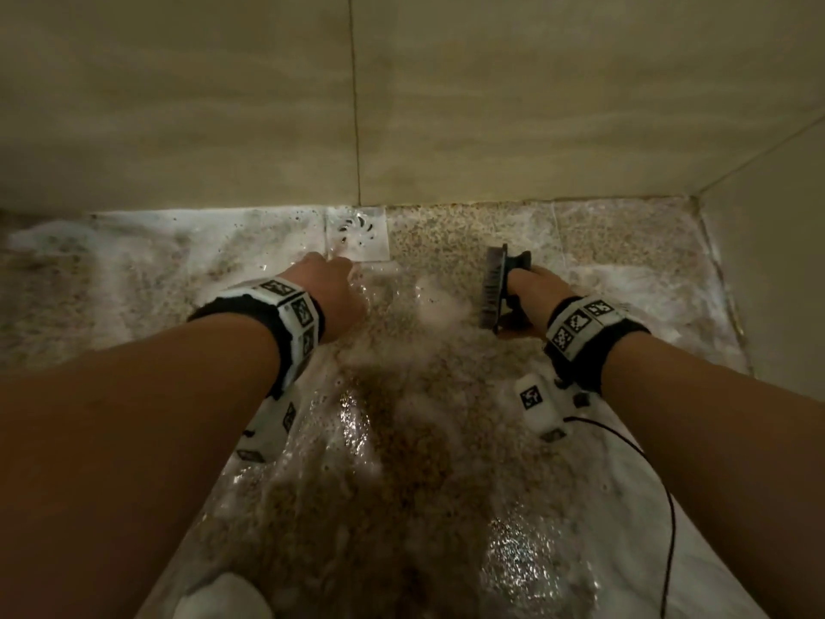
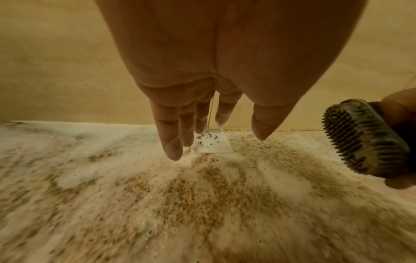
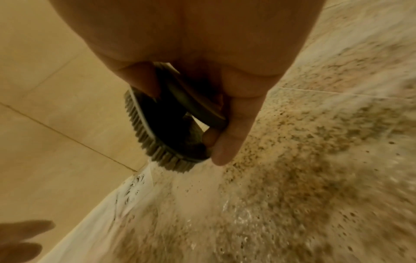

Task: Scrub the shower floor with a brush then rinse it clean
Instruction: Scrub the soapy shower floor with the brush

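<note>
The speckled shower floor [image 1: 446, 243] is wet and covered with white foam, and water runs over its middle. My right hand [image 1: 531, 297] grips a dark scrub brush [image 1: 495, 288] by its handle, lifted off the floor and turned on its side with the bristles facing left. In the right wrist view the brush [image 3: 162, 124] sits in my curled fingers [image 3: 234, 128]. The brush [image 2: 364, 138] also shows at the right of the left wrist view. My left hand [image 1: 326, 283] hangs with straight fingers [image 2: 173, 142] pointing down at the foamy floor [image 2: 180, 204], just in front of the drain.
A square white floor drain [image 1: 357, 234] lies against the beige tiled back wall [image 1: 402, 105]. It also shows as the drain [image 2: 210, 142] and the drain [image 3: 133, 188]. A side wall [image 1: 768, 261] closes the right. A black cable [image 1: 660, 484] trails from my right wristband.
</note>
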`<state>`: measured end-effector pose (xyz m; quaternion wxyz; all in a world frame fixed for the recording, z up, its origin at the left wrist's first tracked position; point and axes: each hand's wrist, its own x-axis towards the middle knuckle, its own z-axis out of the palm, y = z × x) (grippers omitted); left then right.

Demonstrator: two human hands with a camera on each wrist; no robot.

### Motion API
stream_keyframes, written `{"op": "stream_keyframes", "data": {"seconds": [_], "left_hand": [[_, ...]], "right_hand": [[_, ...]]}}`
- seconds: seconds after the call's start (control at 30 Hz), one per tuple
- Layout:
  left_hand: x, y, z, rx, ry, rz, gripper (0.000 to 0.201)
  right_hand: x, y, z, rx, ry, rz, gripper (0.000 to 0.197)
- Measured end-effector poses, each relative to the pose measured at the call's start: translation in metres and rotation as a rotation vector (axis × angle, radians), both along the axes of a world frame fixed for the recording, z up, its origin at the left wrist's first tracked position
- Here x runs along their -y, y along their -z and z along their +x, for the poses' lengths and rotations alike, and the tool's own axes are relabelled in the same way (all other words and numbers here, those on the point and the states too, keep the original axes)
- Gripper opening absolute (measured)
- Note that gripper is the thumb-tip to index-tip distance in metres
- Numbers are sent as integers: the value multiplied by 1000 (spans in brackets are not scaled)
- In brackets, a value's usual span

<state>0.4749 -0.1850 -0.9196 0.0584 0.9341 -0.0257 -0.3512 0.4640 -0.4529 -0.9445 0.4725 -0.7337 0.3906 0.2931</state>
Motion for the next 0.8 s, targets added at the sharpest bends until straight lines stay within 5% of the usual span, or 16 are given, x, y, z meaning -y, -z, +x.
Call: {"op": "stream_keyframes", "data": {"seconds": [0.27, 0.37, 0.43, 0.53, 0.67, 0.8], "left_hand": [[-31, -38, -20, -71, -57, 13, 68], [-40, -50, -30, -104, -114, 9, 69], [-48, -60, -35, -117, -163, 4, 74], [-55, -77, -45, -128, -226, -2, 75], [-55, -105, -61, -134, -248, -25, 74], [-54, -140, -78, -168, -295, -42, 75]], "right_hand": [[6, -30, -18, -170, -226, -304, 52], [8, -44, -24, -156, -324, -369, 42], [10, -50, -28, -184, -279, -320, 37], [13, -63, -35, -189, -143, -221, 55], [10, -88, -48, -197, -237, -322, 70], [4, -117, -63, -185, -93, -249, 61]]}}
